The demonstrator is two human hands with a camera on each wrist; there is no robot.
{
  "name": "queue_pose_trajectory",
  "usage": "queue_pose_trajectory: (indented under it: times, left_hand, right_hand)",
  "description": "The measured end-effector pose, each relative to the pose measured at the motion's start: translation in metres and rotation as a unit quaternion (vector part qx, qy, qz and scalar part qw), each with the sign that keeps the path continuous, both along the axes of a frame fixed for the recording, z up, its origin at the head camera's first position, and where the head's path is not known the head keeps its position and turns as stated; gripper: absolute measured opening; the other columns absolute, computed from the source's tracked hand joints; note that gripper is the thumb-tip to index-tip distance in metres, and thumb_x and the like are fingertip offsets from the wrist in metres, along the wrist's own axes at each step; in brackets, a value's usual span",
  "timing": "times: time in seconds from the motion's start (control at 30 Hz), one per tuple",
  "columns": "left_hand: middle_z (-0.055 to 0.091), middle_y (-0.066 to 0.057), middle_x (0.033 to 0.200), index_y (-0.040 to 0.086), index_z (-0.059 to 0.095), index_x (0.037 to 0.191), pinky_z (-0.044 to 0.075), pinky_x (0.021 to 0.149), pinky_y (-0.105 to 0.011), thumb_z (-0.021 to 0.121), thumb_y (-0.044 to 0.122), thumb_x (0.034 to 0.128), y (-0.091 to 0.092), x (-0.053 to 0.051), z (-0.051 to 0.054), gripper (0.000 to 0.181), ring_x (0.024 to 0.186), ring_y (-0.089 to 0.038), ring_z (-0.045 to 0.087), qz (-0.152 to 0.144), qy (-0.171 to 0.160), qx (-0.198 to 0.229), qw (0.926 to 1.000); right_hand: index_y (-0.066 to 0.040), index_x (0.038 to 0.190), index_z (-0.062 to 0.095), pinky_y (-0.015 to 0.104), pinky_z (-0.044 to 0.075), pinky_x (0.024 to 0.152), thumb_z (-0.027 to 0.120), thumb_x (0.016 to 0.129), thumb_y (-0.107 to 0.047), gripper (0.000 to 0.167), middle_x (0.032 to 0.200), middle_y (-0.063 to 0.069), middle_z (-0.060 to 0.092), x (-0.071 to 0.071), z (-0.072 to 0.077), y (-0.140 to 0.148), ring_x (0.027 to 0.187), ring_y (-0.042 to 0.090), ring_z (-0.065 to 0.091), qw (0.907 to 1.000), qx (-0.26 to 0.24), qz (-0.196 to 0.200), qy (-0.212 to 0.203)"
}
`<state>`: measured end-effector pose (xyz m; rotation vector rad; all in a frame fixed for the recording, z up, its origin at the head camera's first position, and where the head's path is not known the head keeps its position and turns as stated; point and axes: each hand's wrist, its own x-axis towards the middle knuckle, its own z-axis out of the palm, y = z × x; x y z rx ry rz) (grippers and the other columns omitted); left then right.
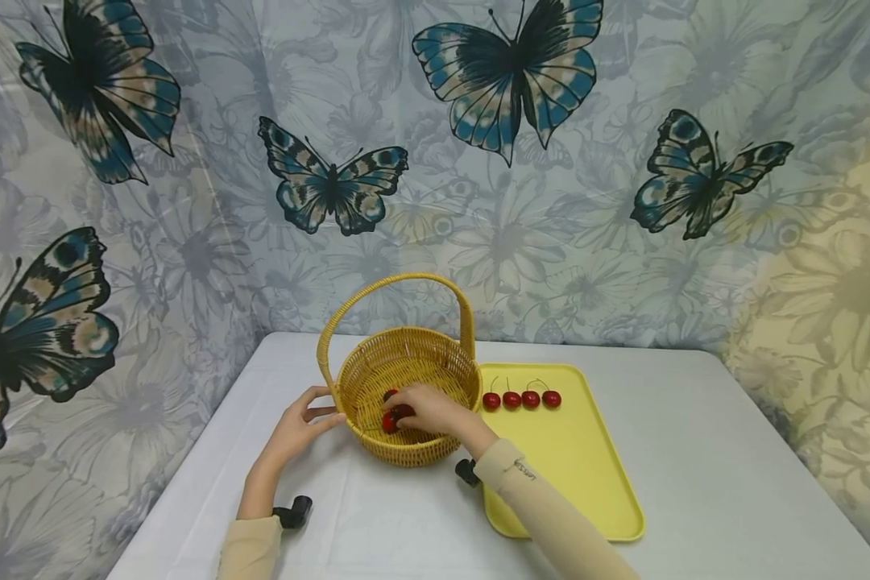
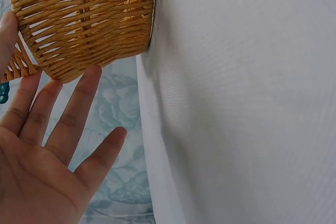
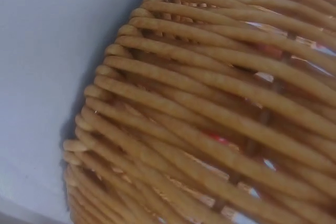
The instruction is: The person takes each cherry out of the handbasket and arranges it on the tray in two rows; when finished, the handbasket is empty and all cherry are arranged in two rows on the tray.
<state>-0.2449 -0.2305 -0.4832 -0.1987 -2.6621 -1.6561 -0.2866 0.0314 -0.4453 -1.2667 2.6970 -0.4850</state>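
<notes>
A yellow wicker basket (image 1: 406, 455) with a tall arched handle stands on the white table. My left hand (image 1: 300, 427) is at its left rim near the handle's base. In the left wrist view, the spread, mostly straight fingers (image 2: 73, 114) have some tips touching the weave. My right hand (image 1: 428, 409) reaches into the basket over several red fruits (image 1: 389, 422). A dark red one lies between its thumb and fingers, but whether they pinch it is hidden. The right wrist view shows only the basket's outer wall (image 3: 210, 98), with bits of red behind the weave.
Right of the basket lies a yellow tray (image 1: 573, 467), partly under my right forearm. Several red cherries (image 1: 531, 399) with stems stand in a row along its far end. Behind the table (image 1: 696, 451) hangs a butterfly-print cloth (image 1: 507, 242).
</notes>
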Motion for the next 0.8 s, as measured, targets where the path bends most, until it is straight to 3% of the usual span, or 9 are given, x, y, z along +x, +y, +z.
queue_pose_trajectory:
  times: [0.23,0.5,0.8]
  left_hand:
    - [0.048,-0.007,0.135,0.018,0.05,0.126,0.037,0.099,-0.057,0.072,0.042,0.0775,0.001,0.002,0.002,0.059,0.114,-0.03,0.057,0.001,-0.004,-0.006,1.0]
    - [0.044,-0.015,0.137,0.009,0.048,0.128,0.034,0.1,-0.06,0.071,0.024,0.0828,0.008,0.014,0.022,0.054,0.116,-0.038,0.053,-0.008,-0.011,0.015,0.9998]
    - [0.047,-0.008,0.135,0.016,0.05,0.126,0.039,0.097,-0.056,0.072,0.04,0.0785,0.0,0.001,0.0,0.057,0.113,-0.03,0.058,-0.003,0.01,-0.002,0.9999]
  right_hand:
    - [-0.017,0.121,0.063,0.028,0.043,0.097,0.064,0.088,-0.017,0.034,0.119,-0.003,0.062,-0.005,-0.007,-0.006,0.113,0.014,0.055,0.9999,0.004,0.006,-0.007]
    - [-0.018,0.12,0.064,0.029,0.043,0.097,0.066,0.086,-0.015,0.034,0.119,-0.007,0.062,-0.005,-0.009,-0.007,0.112,0.015,0.054,0.9998,0.018,0.001,-0.008]
    - [-0.02,0.12,0.063,0.032,0.041,0.1,0.067,0.086,-0.018,0.034,0.122,-0.002,0.06,-0.005,-0.006,-0.005,0.117,0.018,0.051,0.9999,0.012,0.004,0.001]
